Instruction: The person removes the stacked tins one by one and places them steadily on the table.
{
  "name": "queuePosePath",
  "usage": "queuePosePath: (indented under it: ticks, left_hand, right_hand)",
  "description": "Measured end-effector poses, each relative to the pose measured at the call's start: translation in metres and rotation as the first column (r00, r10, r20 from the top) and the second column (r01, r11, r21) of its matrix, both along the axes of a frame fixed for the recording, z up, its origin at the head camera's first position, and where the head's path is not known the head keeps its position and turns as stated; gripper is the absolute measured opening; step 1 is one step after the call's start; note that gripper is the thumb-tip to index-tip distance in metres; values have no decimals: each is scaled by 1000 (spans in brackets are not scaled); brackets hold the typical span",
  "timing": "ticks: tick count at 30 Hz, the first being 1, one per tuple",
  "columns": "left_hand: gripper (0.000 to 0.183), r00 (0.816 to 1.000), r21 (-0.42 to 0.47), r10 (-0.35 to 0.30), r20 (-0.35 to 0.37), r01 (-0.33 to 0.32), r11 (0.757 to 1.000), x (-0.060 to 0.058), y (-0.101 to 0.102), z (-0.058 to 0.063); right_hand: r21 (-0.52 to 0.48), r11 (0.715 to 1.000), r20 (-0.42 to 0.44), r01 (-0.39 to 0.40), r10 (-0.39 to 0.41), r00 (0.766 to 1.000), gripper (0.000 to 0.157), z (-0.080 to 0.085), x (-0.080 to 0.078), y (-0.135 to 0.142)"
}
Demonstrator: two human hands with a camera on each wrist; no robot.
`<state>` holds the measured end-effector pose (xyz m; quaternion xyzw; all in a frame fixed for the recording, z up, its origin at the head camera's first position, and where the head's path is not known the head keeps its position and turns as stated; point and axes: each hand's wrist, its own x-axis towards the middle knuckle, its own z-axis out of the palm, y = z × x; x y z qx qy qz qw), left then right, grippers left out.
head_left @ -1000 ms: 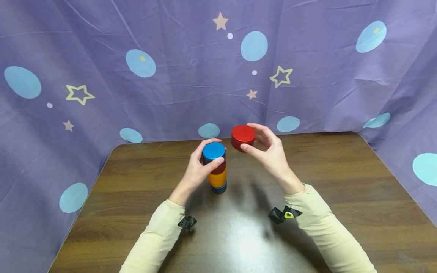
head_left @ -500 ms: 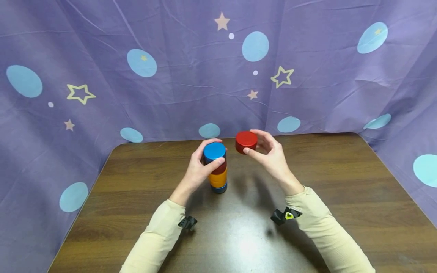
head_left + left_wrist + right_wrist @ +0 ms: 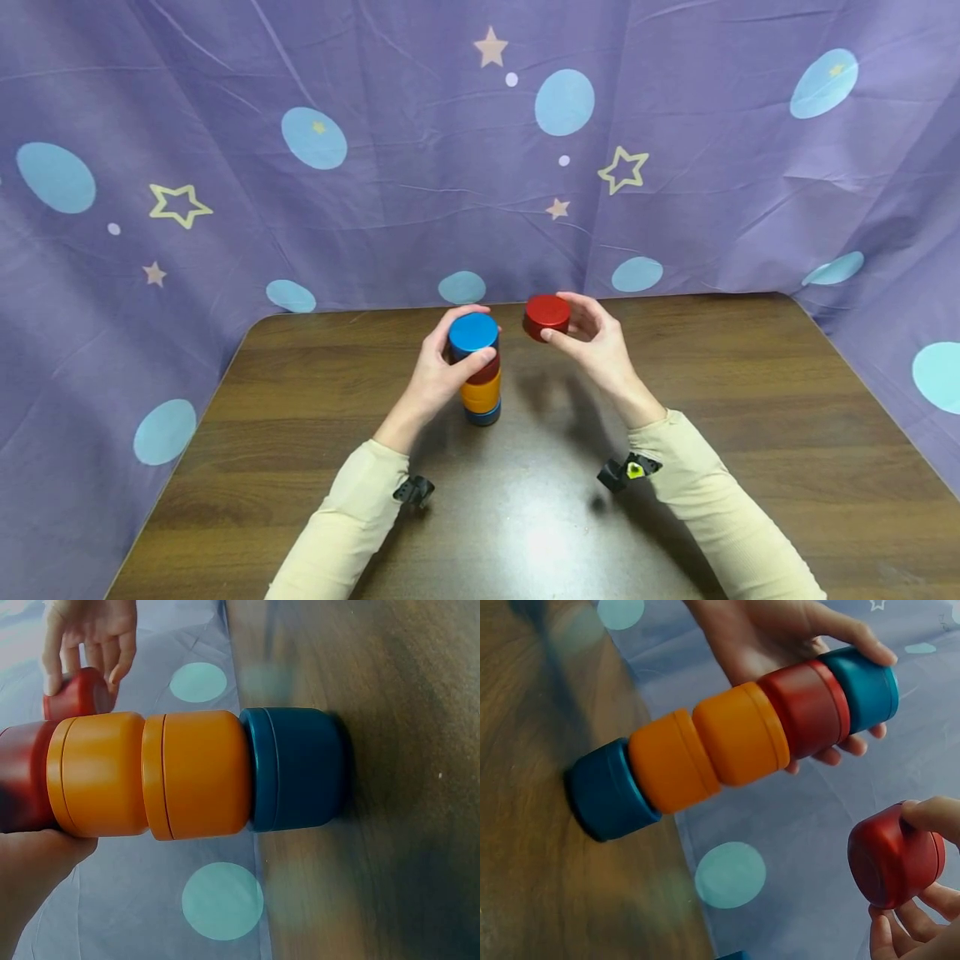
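Note:
A column of round lidded tins stands upright on the table. From the bottom come a dark blue tin point(image 3: 300, 769), two orange tins point(image 3: 206, 772) point(image 3: 101, 772), a red tin point(image 3: 802, 709) and a blue tin point(image 3: 473, 332) on top. My left hand point(image 3: 437, 367) grips the column near its top, thumb in front and fingers behind, around the blue tin. Off to the right, my right hand point(image 3: 600, 346) holds another red tin point(image 3: 546, 317) in the air between thumb and fingers. That tin is apart from the column, near the height of its top.
The brown wooden table point(image 3: 300, 433) reaches back to a purple curtain point(image 3: 390, 192) printed with stars and ovals. Black wrist cameras sit on both sleeves. A blue edge point(image 3: 733, 955) of something shows at the bottom of the right wrist view; what it is cannot be told.
My right hand has carried the red tin a little to the right and lower, farther from the column. My left hand keeps its grip, and the column stands as before.

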<state>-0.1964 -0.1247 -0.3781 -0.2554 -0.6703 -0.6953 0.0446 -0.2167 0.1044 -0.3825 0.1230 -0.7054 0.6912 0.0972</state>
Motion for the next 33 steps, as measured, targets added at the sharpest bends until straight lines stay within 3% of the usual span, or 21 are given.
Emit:
queuePosePath:
  ticks: [7,16,25,33]
  left_hand:
    - [51,1000,-24,10,9,-10,1000,9,2,15]
    - [51,1000,-10,-3,2,3,1000,-1,-1,-2]
    - [61,1000,-25,11,-20,-11,1000,-2,-2,-3]
    - [55,1000,-11,3,-8,-3,1000,-2,-2,-3]
  right_hand:
    - [-15,1000,21,9,-9,1000,54,-14,-4,-2]
    - [22,999,80,40,-42,996,53,-32,-10,-3]
    - [23,998,128,61,-63,990,56,-41,-17,0]
    - [26,996,137,85,-88,987,55,-48,-22,6]
